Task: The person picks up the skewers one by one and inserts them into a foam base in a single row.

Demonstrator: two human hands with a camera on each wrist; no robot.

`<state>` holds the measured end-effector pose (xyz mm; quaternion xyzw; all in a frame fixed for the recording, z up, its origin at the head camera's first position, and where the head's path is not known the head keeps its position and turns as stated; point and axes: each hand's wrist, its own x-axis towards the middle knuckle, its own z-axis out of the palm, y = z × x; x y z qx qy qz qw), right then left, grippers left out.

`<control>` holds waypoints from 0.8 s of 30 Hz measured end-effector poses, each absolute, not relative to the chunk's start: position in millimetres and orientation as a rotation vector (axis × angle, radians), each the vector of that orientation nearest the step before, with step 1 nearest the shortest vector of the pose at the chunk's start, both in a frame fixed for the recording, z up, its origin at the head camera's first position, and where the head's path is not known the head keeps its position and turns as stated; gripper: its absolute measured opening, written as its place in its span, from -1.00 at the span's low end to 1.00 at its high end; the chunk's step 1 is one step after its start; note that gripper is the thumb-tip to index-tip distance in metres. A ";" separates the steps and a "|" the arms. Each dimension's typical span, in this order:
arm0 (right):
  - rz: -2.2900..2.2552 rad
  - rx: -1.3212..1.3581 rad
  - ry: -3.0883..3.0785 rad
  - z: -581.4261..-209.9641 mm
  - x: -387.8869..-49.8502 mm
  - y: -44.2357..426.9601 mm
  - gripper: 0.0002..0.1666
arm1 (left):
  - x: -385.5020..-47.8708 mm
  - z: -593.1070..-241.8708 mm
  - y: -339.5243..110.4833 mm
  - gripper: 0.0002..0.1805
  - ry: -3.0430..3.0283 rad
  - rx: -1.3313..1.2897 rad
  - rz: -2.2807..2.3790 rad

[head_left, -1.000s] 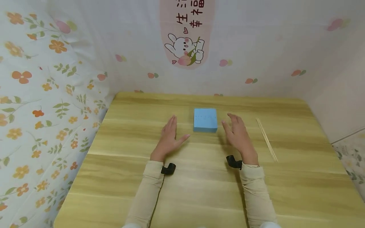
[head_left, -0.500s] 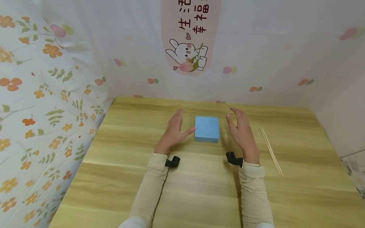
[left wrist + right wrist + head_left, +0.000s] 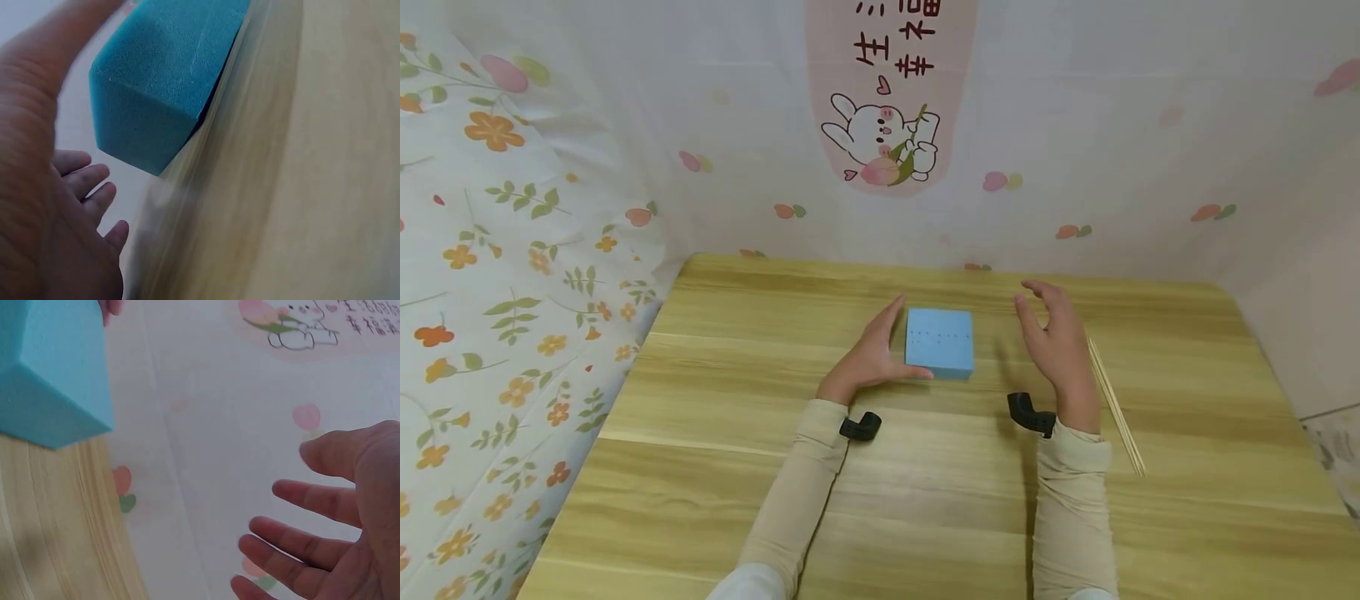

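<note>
A blue foam-like block (image 3: 940,342) lies on the wooden table, with rows of small dark marks across its top. My left hand (image 3: 874,357) is at its left side, thumb stretched along the near face and fingers reaching past the left side. In the left wrist view the fingers (image 3: 90,184) are extended and stand apart from the block (image 3: 150,81); whether the thumb touches it I cannot tell. To the block's right, my right hand (image 3: 1062,358) hovers with loosely bent, spread fingers and holds nothing. The right wrist view shows a gap between that hand (image 3: 337,531) and the block (image 3: 62,387).
Several thin pale sticks (image 3: 1116,408) lie side by side on the table (image 3: 925,517), right of my right hand. A white printed cloth (image 3: 1075,125) hangs behind the far edge, and a flowered cloth (image 3: 512,333) covers the left side. A black bent piece (image 3: 1030,414) sits at each wrist.
My left hand has moved right to the block, its thumb now along the near face. The right hand has shifted a little right, away from the block. The head view has shifted slightly.
</note>
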<state>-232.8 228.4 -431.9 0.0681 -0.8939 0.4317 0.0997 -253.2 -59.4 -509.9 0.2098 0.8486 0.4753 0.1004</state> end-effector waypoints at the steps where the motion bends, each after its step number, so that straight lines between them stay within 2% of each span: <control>1: 1.276 0.204 -2.639 -431.2 -232.2 230.1 -0.40 | -253.5 -510.5 -59.3 0.50 2.503 0.622 1.399; 8: 1.248 0.272 -2.767 -426.9 -228.3 239.2 -0.50 | -255.4 -513.6 -58.9 0.53 2.537 0.636 1.339; 15: 1.226 0.276 -2.902 -426.8 -226.0 249.1 -0.44 | -255.7 -520.3 -56.6 0.51 2.649 0.660 1.190; 20: 1.172 0.179 -2.945 -427.7 -220.5 265.3 -0.42 | -256.0 -523.1 -54.6 0.50 2.680 0.653 1.123; 24: 1.115 -0.013 -2.943 -430.0 -211.7 284.0 -0.48 | -255.3 -520.9 -55.0 0.48 2.678 0.641 1.114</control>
